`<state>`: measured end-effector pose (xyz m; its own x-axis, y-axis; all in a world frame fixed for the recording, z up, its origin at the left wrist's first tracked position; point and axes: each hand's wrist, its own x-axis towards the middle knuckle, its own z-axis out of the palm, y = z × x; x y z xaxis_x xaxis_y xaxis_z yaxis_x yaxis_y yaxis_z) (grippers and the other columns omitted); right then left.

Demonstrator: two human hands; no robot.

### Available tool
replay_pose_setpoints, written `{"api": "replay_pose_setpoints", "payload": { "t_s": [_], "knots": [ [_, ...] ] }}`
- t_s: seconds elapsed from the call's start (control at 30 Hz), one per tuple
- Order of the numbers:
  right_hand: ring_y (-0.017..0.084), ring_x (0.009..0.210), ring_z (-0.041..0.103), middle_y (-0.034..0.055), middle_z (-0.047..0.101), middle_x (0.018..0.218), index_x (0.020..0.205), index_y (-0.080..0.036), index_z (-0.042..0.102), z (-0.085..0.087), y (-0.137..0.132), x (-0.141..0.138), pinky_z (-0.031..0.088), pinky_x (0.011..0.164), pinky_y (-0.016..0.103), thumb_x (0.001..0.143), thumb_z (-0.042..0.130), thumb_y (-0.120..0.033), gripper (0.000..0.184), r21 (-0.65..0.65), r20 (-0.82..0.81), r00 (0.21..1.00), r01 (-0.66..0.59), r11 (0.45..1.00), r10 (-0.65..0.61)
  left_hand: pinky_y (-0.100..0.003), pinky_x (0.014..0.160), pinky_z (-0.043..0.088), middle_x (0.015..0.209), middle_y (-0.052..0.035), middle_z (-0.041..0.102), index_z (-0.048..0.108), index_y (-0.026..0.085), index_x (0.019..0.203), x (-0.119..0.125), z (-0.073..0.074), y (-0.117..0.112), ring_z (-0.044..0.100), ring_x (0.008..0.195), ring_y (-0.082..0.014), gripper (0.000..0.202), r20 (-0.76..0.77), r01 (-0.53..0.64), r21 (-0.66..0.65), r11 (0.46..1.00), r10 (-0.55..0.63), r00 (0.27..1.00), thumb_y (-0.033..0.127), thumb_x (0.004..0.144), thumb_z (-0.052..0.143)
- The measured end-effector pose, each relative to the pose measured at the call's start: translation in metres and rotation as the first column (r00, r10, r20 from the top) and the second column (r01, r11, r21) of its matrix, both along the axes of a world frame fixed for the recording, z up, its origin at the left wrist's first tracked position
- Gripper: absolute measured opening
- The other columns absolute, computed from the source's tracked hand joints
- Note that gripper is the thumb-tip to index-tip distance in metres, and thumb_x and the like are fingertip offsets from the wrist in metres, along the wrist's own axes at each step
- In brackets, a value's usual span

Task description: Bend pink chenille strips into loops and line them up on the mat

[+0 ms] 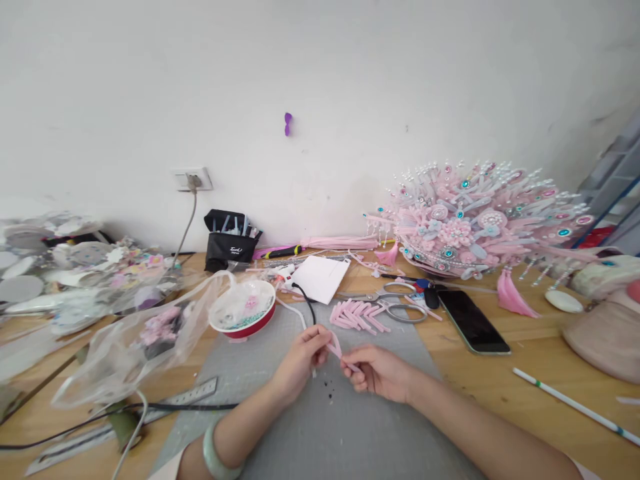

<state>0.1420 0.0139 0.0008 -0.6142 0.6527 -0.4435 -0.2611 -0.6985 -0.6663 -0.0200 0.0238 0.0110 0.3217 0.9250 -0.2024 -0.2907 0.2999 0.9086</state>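
Over a grey cutting mat, my left hand and my right hand both pinch a small pink folded strip between their fingertips. The strip bends in a loop between the two hands. A pale green bangle circles my left wrist. Just beyond the hands lies a pile of several similar pink folded strips, with silver scissors beside them.
A red-rimmed bowl of small parts and a clear plastic bag lie at left. A black phone lies right of the mat. A large pink beaded headdress stands at back right. A glue gun, white paper, metal ruler and cables lie about.
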Motion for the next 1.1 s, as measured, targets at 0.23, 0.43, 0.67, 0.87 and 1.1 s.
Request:
{"api": "replay_pose_setpoints", "payload": {
  "t_s": [0.23, 0.43, 0.67, 0.87, 1.1],
  "knots": [
    [0.004, 0.040, 0.036, -0.0040, 0.048, 0.048, 0.057, -0.013, 0.054, 0.002, -0.004, -0.006, 0.025, 0.043, 0.019, 0.068, 0.054, -0.022, 0.014, 0.529, 0.383, 0.898, -0.022, 0.848, -0.215, -0.018, 0.051, 0.036, 0.051, 0.0056, 0.043, 0.054, 0.013, 0.065, 0.006, -0.011, -0.005, 0.040, 0.047, -0.0056, 0.009, 0.312, -0.062, -0.310, 0.949, 0.163, 0.936, 0.016, 0.071, 0.059],
    [0.006, 0.040, 0.038, -0.0047, 0.048, 0.048, 0.056, -0.015, 0.052, -0.008, -0.006, -0.012, 0.027, 0.042, 0.019, 0.069, 0.051, -0.025, 0.016, 0.600, 0.434, 0.871, -0.088, 0.795, -0.231, -0.021, 0.050, 0.039, 0.053, 0.0038, 0.046, 0.053, 0.014, 0.065, 0.011, -0.013, -0.009, 0.043, 0.047, -0.0079, 0.013, 0.329, -0.083, -0.332, 0.940, 0.198, 0.923, 0.019, 0.077, 0.053],
    [0.005, 0.041, 0.040, -0.0042, 0.050, 0.051, 0.056, -0.014, 0.052, -0.009, -0.010, -0.016, 0.029, 0.043, 0.019, 0.065, 0.053, -0.029, 0.017, 0.571, 0.362, 0.915, -0.067, 0.818, -0.178, -0.027, 0.043, 0.041, 0.071, -0.0005, 0.056, 0.052, 0.016, 0.069, 0.010, -0.010, -0.012, 0.050, 0.048, -0.0127, 0.007, 0.321, 0.033, -0.230, 0.973, 0.043, 0.946, 0.021, 0.074, 0.051],
    [0.005, 0.042, 0.041, -0.0025, 0.052, 0.055, 0.062, -0.012, 0.056, -0.004, -0.014, -0.016, 0.028, 0.044, 0.020, 0.065, 0.056, -0.030, 0.018, 0.503, 0.258, 0.956, -0.007, 0.864, -0.143, -0.024, 0.042, 0.041, 0.071, -0.0023, 0.057, 0.057, 0.015, 0.078, 0.010, -0.008, -0.012, 0.053, 0.055, -0.0141, 0.009, 0.349, 0.023, -0.271, 0.962, 0.076, 0.934, 0.015, 0.074, 0.049],
    [0.004, 0.041, 0.039, -0.0018, 0.052, 0.057, 0.061, -0.011, 0.055, 0.001, -0.015, -0.016, 0.024, 0.043, 0.019, 0.065, 0.061, -0.029, 0.020, 0.368, 0.132, 0.973, 0.127, 0.921, -0.187, -0.027, 0.050, 0.043, 0.077, -0.0042, 0.059, 0.060, 0.014, 0.085, 0.011, -0.007, -0.014, 0.054, 0.061, -0.0150, 0.015, 0.426, 0.023, -0.172, 0.985, 0.053, 0.903, 0.024, 0.078, 0.052]
  ]
}}
